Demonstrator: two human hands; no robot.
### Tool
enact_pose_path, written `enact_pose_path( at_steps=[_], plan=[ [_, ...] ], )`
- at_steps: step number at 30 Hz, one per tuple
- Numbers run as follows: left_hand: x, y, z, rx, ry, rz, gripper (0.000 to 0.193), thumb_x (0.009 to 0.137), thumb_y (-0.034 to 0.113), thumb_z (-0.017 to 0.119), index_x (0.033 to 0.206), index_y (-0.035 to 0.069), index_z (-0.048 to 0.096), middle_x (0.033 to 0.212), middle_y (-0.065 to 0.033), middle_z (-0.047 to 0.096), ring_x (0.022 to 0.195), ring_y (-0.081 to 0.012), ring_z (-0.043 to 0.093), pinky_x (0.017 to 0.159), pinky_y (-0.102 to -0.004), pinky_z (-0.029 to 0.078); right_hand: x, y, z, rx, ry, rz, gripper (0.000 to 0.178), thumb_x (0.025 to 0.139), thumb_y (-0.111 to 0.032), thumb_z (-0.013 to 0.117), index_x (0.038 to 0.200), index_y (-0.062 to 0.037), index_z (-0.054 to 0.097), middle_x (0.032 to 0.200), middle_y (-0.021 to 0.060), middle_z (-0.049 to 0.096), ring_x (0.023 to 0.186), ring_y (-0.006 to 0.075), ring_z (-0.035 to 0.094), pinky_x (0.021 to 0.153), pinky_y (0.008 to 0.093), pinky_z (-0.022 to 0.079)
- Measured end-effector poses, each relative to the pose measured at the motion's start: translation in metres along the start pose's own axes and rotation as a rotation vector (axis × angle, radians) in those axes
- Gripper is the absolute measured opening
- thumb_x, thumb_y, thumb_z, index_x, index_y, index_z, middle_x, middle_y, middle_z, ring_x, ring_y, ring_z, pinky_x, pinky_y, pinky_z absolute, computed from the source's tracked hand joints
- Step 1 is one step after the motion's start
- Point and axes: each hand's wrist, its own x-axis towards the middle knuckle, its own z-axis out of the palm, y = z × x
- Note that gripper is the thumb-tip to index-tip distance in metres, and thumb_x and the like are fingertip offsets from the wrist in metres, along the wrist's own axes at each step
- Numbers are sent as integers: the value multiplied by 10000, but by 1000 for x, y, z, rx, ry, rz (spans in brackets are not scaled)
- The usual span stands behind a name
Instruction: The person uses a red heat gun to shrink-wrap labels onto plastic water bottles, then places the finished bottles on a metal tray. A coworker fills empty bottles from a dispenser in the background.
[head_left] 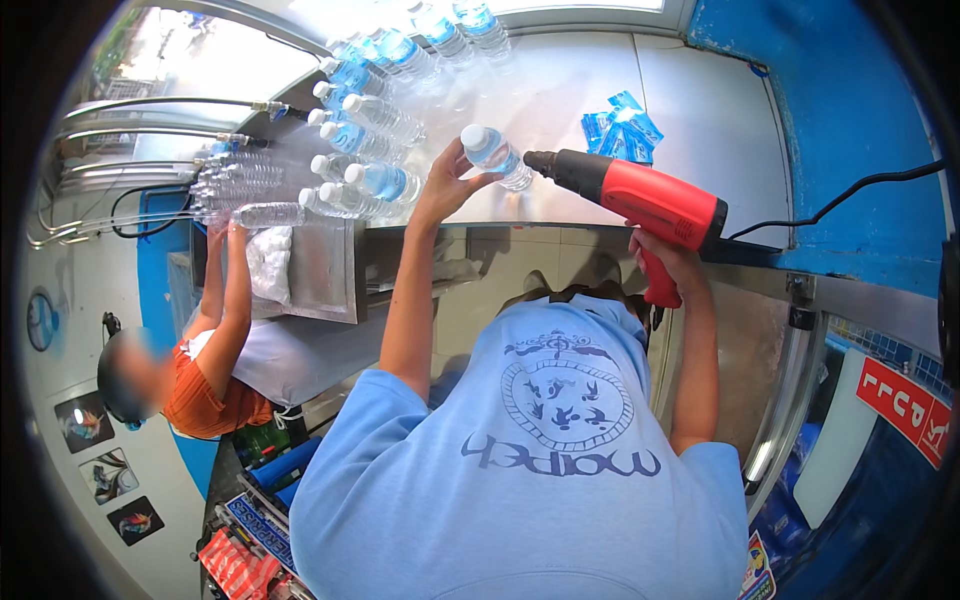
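Observation:
My left hand (pixel 452 181) grips a small clear water bottle (pixel 497 156) with a white cap and a pale blue label, tilted a little over the table. In my right hand (pixel 668 258) is a red and black heat gun (pixel 655 198), held by its handle. Its dark nozzle points left at the bottle's side, close to it. Beyond the heat gun, a small pile of flat blue labels (pixel 622 128) lies on the table. Left of my left hand stand several capped bottles (pixel 384 182), some with blue labels, others plain.
The light table (pixel 560 80) meets a blue wall (pixel 850 110) at the right. A black cord (pixel 840 202) runs from the heat gun along that side. At the left, a co-worker in an orange top (pixel 205 385) handles a clear bottle (pixel 268 214) beside metal filling tubes (pixel 130 160).

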Motion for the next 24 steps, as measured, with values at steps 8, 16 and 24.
enact_pose_path(
  at_steps=[8,16,24],
  plan=[
    [-7,69,-15,121,-2,363,596,912,27,735,1471,68,535,1437,-94,604,1385,-269,538,1187,-401,403,-3,3,10,-37,50,75,267,966,-244,732,1129,-39,679,822,39,668,616,98,615,560,262,505],
    [19,110,-8,879,169,370,407,887,439,770,947,46,683,933,-112,715,739,-294,679,657,-425,513,-28,10,11,106,67,-40,275,971,-216,722,1167,-31,670,825,52,661,610,102,604,579,265,503],
    [51,109,-1,1068,323,242,560,881,574,729,794,33,611,603,-118,603,558,-296,607,555,-411,459,-18,16,28,28,85,-45,265,989,-221,698,1169,-32,655,852,42,658,641,96,611,596,258,506]
  ],
)
